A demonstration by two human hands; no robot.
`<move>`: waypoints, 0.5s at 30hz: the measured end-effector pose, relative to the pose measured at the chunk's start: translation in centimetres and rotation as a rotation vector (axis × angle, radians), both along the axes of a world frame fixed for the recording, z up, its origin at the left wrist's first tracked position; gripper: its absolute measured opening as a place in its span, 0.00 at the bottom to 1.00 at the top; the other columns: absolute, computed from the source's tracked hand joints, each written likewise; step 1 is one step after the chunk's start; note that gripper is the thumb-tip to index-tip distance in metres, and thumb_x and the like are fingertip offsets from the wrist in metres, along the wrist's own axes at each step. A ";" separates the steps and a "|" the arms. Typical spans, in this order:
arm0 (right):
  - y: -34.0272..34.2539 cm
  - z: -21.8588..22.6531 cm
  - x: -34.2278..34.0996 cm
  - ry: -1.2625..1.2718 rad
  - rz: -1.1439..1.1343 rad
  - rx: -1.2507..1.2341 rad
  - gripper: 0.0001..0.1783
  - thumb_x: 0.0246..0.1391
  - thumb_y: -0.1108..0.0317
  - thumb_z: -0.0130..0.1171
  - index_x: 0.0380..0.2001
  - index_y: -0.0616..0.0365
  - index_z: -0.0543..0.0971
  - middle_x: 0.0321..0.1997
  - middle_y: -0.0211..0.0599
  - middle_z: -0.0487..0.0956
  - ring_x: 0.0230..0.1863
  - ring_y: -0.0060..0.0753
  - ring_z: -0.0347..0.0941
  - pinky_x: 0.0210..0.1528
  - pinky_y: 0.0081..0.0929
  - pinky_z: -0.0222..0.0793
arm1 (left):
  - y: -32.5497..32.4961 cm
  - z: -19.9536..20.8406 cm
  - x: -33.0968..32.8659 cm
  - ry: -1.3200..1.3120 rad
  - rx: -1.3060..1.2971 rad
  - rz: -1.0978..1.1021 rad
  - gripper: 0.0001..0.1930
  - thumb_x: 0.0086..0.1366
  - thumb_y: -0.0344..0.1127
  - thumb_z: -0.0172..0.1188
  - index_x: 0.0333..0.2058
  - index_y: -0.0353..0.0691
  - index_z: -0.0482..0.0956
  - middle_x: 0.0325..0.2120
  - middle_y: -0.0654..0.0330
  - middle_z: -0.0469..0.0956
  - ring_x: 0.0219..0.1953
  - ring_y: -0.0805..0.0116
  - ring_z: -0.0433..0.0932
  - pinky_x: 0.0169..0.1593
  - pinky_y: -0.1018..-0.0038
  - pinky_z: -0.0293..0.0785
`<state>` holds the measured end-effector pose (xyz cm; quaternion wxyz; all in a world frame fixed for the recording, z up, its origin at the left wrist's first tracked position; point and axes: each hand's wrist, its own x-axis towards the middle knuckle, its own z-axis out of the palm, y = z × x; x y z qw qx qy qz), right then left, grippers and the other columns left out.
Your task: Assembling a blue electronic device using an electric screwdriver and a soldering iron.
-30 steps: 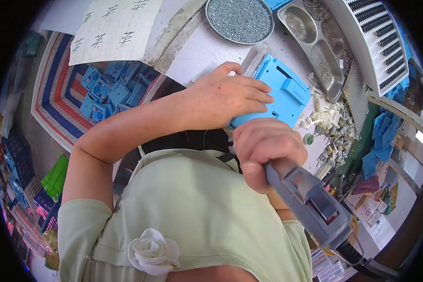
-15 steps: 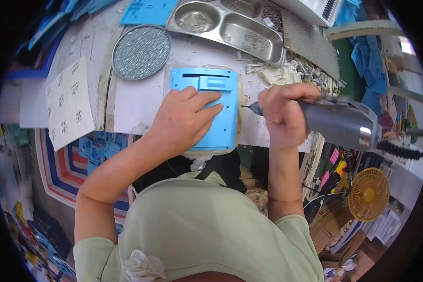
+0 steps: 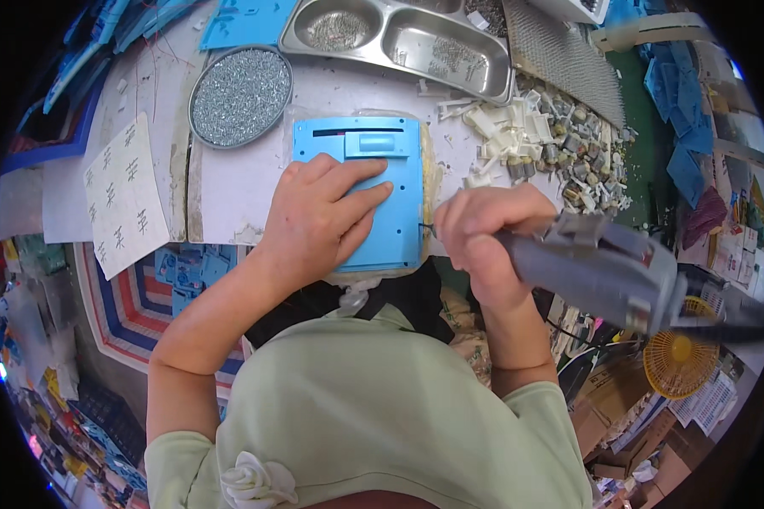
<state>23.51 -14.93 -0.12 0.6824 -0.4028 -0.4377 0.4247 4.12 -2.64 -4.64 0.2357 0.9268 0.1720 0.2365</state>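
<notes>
A flat light-blue plastic panel (image 3: 382, 246) with a slot and a raised block near its far end lies in front of me at the table's near edge. My left hand (image 3: 323, 208) rests on its left side, fingers stretched across the surface. Beside the panel's right edge, my right hand (image 3: 494, 237) is wrapped round a grey electric screwdriver (image 3: 598, 276). The tool is tilted, its thin bit close to the panel's right edge; whether it touches a screw cannot be made out.
A round dish (image 3: 232, 146) full of small screws stands beyond my left hand. Behind the panel is a steel compartment tray (image 3: 373, 56) with small metal pieces. Loose white and grey parts (image 3: 569, 148) are heaped at the right. A handwritten paper sheet (image 3: 126, 199) lies left.
My right hand has brought the screwdriver leftward and nearer to me, its bit now by the panel's edge. The left hand keeps its place on the panel; the view has shifted slightly.
</notes>
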 end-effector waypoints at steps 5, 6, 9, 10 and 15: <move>0.2 1.0 0.6 -0.085 -0.070 0.075 0.17 0.62 0.59 0.65 0.42 0.58 0.71 0.22 0.29 0.69 0.21 0.24 0.63 0.25 0.27 0.58 | 2.0 -0.2 -0.3 -0.120 -0.297 0.088 0.19 0.52 0.36 0.73 0.44 0.43 0.85 0.48 0.57 0.81 0.44 0.55 0.79 0.49 0.61 0.72; 0.4 2.1 0.7 -0.073 -0.082 0.117 0.19 0.63 0.56 0.64 0.43 0.58 0.70 0.19 0.25 0.65 0.18 0.23 0.60 0.22 0.27 0.54 | 2.8 0.3 0.7 -0.118 -0.088 0.137 0.19 0.52 0.39 0.74 0.44 0.43 0.85 0.47 0.57 0.81 0.45 0.56 0.79 0.50 0.60 0.72; 2.5 3.8 1.7 -0.098 -0.113 0.211 0.16 0.64 0.58 0.59 0.45 0.57 0.71 0.17 0.20 0.61 0.17 0.18 0.55 0.22 0.25 0.50 | 5.1 0.2 2.5 0.068 0.015 0.133 0.23 0.51 0.45 0.76 0.43 0.40 0.82 0.49 0.52 0.79 0.49 0.51 0.80 0.55 0.58 0.74; 4.0 3.9 2.1 -0.102 -0.089 0.293 0.16 0.64 0.58 0.58 0.46 0.57 0.71 0.17 0.20 0.61 0.17 0.17 0.54 0.23 0.24 0.49 | 5.5 0.5 1.8 -0.010 0.183 0.109 0.24 0.50 0.44 0.76 0.42 0.40 0.81 0.50 0.51 0.79 0.50 0.49 0.80 0.55 0.59 0.75; 4.7 7.3 7.0 -0.122 -0.151 0.337 0.15 0.63 0.62 0.60 0.47 0.58 0.71 0.17 0.23 0.63 0.17 0.19 0.60 0.25 0.24 0.57 | 4.9 8.2 -10.5 -0.302 0.141 0.127 0.21 0.50 0.33 0.75 0.40 0.39 0.76 0.57 0.50 0.75 0.49 0.51 0.81 0.52 0.62 0.79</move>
